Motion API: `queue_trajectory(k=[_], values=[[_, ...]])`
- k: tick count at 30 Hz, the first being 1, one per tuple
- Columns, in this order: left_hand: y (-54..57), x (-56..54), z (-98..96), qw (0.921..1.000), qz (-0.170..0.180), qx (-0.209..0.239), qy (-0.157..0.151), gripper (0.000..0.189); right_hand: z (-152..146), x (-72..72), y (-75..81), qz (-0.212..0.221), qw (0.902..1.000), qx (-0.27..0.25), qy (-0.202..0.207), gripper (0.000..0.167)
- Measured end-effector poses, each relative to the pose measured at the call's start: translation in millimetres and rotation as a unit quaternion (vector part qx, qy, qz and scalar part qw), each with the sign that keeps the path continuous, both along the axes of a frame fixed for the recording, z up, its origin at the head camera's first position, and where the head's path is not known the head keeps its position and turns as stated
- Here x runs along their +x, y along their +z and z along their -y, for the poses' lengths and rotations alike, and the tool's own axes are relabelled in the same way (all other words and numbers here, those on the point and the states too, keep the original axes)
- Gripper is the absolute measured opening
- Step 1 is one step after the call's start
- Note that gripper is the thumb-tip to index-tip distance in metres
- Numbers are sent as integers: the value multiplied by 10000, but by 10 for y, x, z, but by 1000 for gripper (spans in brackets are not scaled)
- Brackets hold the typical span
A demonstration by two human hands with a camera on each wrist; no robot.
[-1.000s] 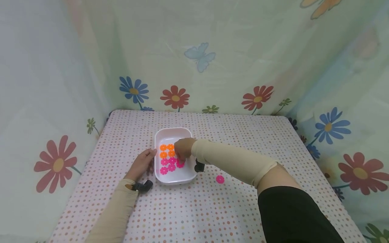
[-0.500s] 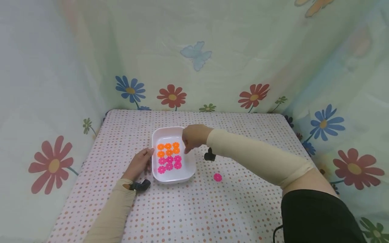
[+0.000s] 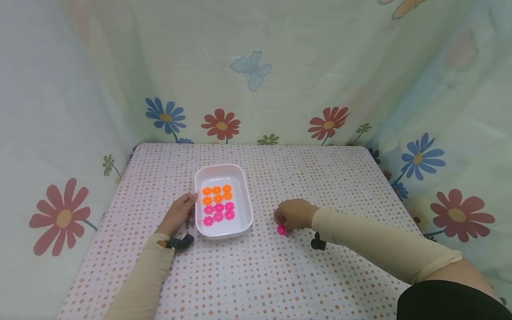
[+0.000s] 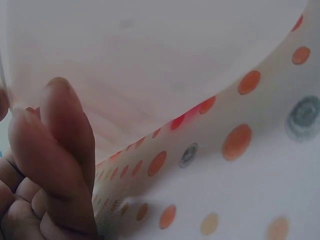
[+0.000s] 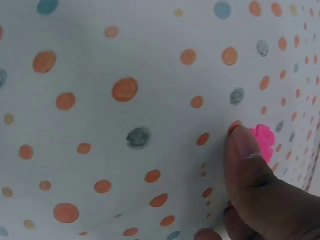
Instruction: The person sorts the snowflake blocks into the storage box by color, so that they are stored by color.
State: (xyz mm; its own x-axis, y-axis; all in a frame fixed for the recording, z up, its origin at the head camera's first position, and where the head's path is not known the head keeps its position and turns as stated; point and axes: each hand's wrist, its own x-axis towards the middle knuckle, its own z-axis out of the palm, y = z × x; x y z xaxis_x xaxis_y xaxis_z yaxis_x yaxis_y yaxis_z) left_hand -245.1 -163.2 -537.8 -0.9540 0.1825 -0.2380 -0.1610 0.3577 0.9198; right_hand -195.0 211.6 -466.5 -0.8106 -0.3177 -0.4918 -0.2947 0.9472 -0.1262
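A white rectangular tray (image 3: 242, 222) rests on the table with orange flower-shaped pieces (image 3: 217, 190) in rows and pink ones (image 3: 218, 207) below them. My left hand (image 3: 180, 213) pinches the tray's left wall; in the left wrist view its fingertips (image 4: 65, 105) lie against the outer side. Right of the tray, my right hand (image 3: 297, 214) reaches down to a single pink flower-shaped piece (image 3: 282, 230) on the table. In the right wrist view the thumb (image 5: 247, 160) overlaps this piece (image 5: 265, 140). I cannot tell whether the fingers grip it, since the index finger is hidden.
A dotted cloth covers the table (image 3: 240, 284). Behind it and on both sides hangs a flower-printed curtain (image 3: 288, 66). Black wrist cameras (image 3: 181, 242) are strapped on both forearms.
My right hand has left the tray, moving right and toward me to the single pink piece. My left hand stays at the tray's edge. The view has shifted slightly.
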Motion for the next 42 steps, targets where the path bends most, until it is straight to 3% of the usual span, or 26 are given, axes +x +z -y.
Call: queue_trajectory(k=[5,11,14,17,22,25,28,32,36,39,42], values=[[-27,-17,9,10000,18,53,48,55,56,-54,83,114,9999,54,19,26],[-49,-42,11,10000,50,63,50,54,220,-224,511,275,9983,-508,15,25],[-26,-52,1,10000,-18,42,54,54,345,-222,630,268,9983,-517,68,23],[-1,-55,-20,10000,-50,58,25,54,409,-66,510,382,9988,-283,90,24],[-8,-44,-12,9999,41,126,25,55,447,234,91,41,9993,-380,-18,41],[-32,-42,11,9999,54,109,44,54,467,301,-52,-238,9976,-604,-220,37],[-46,-45,21,9999,57,123,68,54,480,308,-73,-335,9967,-699,-251,29],[-33,-44,11,9998,28,172,49,56,517,230,174,92,9980,-608,-172,23],[-19,-42,0,9999,-64,147,-5,55,693,6,686,546,9975,-459,-28,10],[-30,-40,2,9998,-61,170,28,55,943,-215,973,398,9963,-487,583,9],[-51,-39,-1,9997,69,193,101,56,1210,-398,1027,323,9911,-355,1240,19]])
